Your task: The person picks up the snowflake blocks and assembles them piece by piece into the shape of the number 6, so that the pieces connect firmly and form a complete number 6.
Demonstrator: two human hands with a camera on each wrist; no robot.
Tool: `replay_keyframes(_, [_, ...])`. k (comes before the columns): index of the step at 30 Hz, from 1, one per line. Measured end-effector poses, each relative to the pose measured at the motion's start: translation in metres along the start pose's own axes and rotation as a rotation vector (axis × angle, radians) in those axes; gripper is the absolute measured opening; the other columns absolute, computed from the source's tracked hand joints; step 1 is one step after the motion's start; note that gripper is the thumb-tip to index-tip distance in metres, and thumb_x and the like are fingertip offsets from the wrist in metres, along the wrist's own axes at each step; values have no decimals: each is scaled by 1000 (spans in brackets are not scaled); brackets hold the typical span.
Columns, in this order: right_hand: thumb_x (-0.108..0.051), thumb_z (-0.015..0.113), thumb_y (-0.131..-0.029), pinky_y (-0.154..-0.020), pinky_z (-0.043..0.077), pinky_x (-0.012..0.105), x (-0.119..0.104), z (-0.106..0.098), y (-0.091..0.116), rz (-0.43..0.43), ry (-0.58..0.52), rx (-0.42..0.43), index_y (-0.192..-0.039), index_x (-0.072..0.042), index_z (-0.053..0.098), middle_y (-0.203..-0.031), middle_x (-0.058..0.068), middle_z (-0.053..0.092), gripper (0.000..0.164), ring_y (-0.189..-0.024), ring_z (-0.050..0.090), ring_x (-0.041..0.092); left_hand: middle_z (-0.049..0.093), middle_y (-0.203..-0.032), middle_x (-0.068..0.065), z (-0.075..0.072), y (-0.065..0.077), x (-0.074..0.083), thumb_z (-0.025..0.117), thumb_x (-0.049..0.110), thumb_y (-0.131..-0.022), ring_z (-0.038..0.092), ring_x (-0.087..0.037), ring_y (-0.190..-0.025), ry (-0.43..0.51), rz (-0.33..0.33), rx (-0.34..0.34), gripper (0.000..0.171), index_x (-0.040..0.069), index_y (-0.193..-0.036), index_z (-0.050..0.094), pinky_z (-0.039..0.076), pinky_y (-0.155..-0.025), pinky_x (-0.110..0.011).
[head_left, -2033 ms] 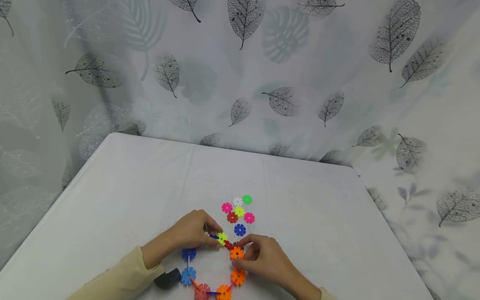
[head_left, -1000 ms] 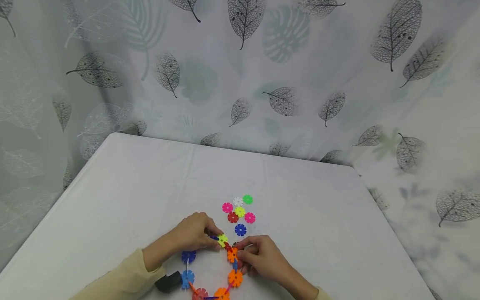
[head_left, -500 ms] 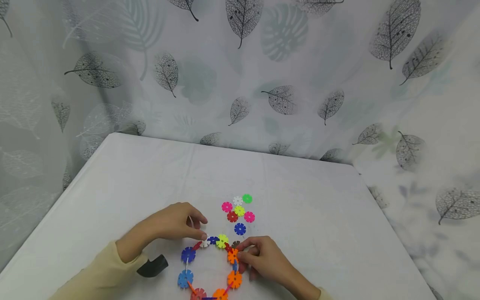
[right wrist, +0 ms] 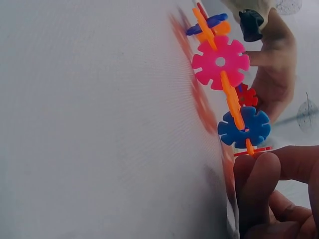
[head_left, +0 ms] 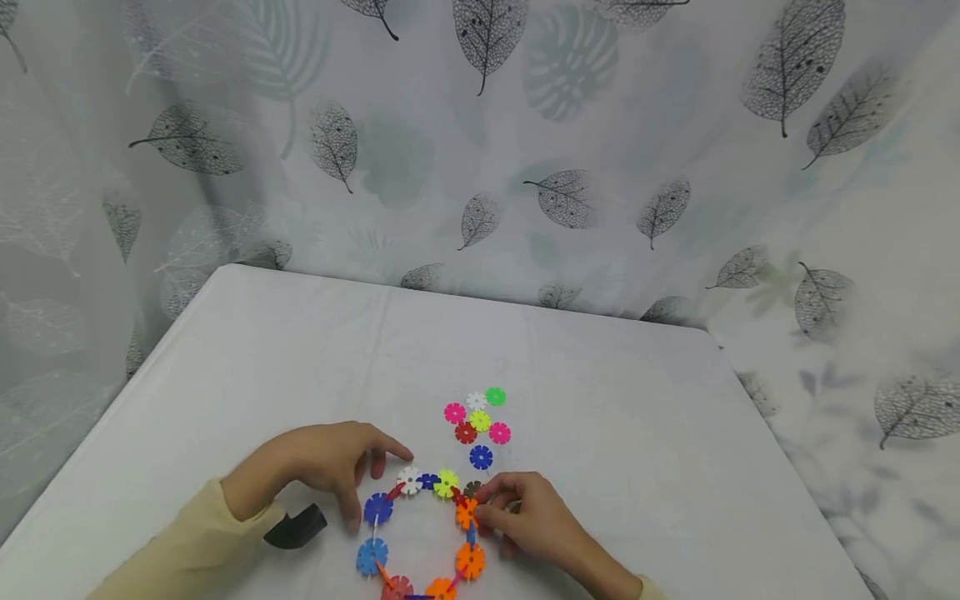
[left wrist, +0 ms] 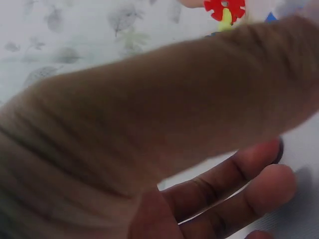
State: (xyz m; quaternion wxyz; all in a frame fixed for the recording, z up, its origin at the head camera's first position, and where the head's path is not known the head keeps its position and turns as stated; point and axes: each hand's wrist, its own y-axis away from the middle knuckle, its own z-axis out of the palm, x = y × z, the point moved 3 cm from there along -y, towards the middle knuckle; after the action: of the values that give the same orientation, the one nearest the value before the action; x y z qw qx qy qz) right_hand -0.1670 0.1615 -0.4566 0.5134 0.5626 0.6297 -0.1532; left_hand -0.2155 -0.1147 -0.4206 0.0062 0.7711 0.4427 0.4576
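Your right hand [head_left: 525,515] pinches an orange notched plastic disc [head_left: 467,514] at the upper right of the many-coloured ring of joined notched discs [head_left: 372,557], which rests on the white counter [head_left: 637,442]. Your left hand [head_left: 330,458], its fingers apart, is just beside the ring's left side.

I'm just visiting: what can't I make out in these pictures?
Head view: the ring's near end, cut off by the bottom edge.
Head view: part of the brown disc, hidden by the right hand and the ring.
Right wrist view: most of the pinched orange disc, hidden by the right hand.
Left wrist view: most of the ring, hidden by the blurred left hand.
Left wrist view: the red disc's top, cut off by the top edge.
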Motion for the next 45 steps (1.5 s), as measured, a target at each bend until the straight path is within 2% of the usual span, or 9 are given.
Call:
replay_keyframes(11, [-25,81,-86,-48,50,28,-2,-4,2,-15,28,18,-86,-13,72,-72,2,69,15,-47,57,18,63,-86,5,5,-9,-1,98,9,-59,55,-14,-66,25,169,10,74,22,-128,71,47,-57,-26])
replay_keyframes(23, [-29,81,-85,-48,43,24,-8,2,12,22,154,18,-73,-17,73,-65,-2,66,19,-54,52,15,65,-84,4,5,-11,4,96,4,-60,55,-14,-64,39,175,-29,70,24,-124,74,45,-56,-25])
replay_keyframes(28, [-33,77,-89,-50,44,24,-8,-2,13,-19,197,42,-75,-20,75,-63,-4,65,20,-59,56,16,65,-86,3,6,-12,2,96,5,-62,56,-15,-66,52,169,-52,75,25,-130,70,46,-57,-25])
replay_keyframes(32, [-32,74,-92,-52,47,25,-8,-13,12,-70,203,115,-84,-20,76,-65,-6,65,15,-61,58,17,65,-87,5,4,-10,-3,95,6,-63,58,-15,-66,30,156,-26,76,23,-132,69,47,-58,-27])
replay_keyframes(35, [-27,73,-92,-52,48,26,-8,-21,11,-114,199,199,-94,-17,76,-70,-7,66,11,-60,58,16,66,-83,9,-1,-6,-6,92,8,-69,59,-15,-67,6,143,24,54,19,-120,75,49,-60,-28])
replay_keyframes(39, [-20,73,-92,-57,52,26,-6,-30,9,-148,209,314,-103,-15,76,-79,-7,65,12,-69,60,15,67,-73,10,-7,-1,-8,81,18,-85,58,-11,-63,2,129,75,5,17,-90,78,47,-59,-28])
replay_keyframes(40, [-19,73,-92,-61,53,26,-5,-31,9,-152,214,340,-105,-16,75,-82,-8,64,13,-73,60,15,67,-69,9,-8,1,-8,78,21,-89,59,-10,-61,13,117,69,7,17,-83,78,47,-58,-27])
replay_keyframes(42, [-15,73,-93,-67,53,26,-4,-35,9,-161,226,385,-108,-18,74,-87,-9,64,16,-79,60,14,68,-63,5,-7,5,-9,74,30,-93,57,-10,-55,27,60,39,25,16,-72,75,41,-50,-25])
replay_keyframes(45, [-11,73,-92,-74,51,27,-2,-40,9,-169,235,435,-113,-20,74,-93,-9,63,22,-85,59,13,67,-57,0,0,12,-7,75,44,-90,58,-11,-51,36,-69,-47,42,13,-62,72,35,-45,-24])
